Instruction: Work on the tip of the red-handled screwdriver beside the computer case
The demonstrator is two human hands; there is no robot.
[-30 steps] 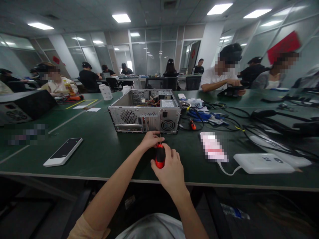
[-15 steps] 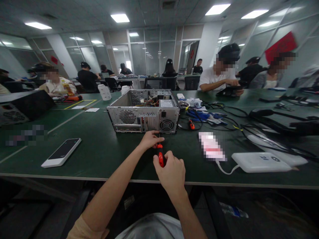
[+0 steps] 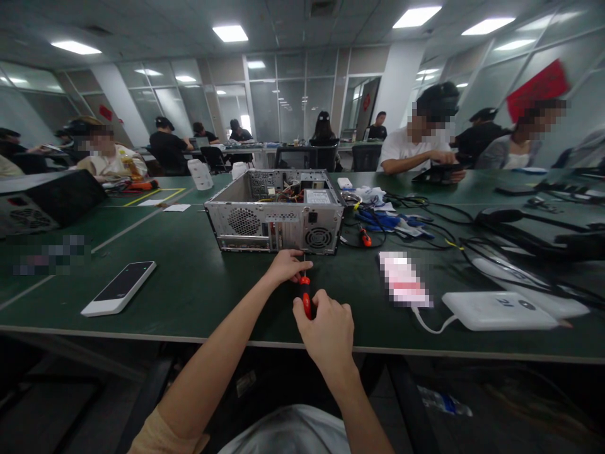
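Note:
On the green table stands an open metal computer case [image 3: 246, 222], its rear panel with fan grille and slots facing me. A red and black screwdriver [image 3: 306, 290] points away from me, its tip at the lower edge of that panel. My right hand [image 3: 329, 325] is closed round the end of its handle. Further forward, my left hand [image 3: 283, 267] has its fingers and thumb about the thin shaft, close to the case's bottom edge. Whatever the tip meets is too small to make out. Inside the case are cables and a silver power supply [image 3: 318, 197].
A white phone-like device [image 3: 120, 288] lies at left. To the right are a blurred phone [image 3: 405, 279], a white power bank [image 3: 501, 310], a second screwdriver [image 3: 365, 238], blue gloves [image 3: 397, 222] and tangled black cables. Another case [image 3: 51, 195] stands far left. People sit around.
The whole view has shifted slightly to the right. Both hands keep their places on the screwdriver, and the case has not visibly moved on the table.

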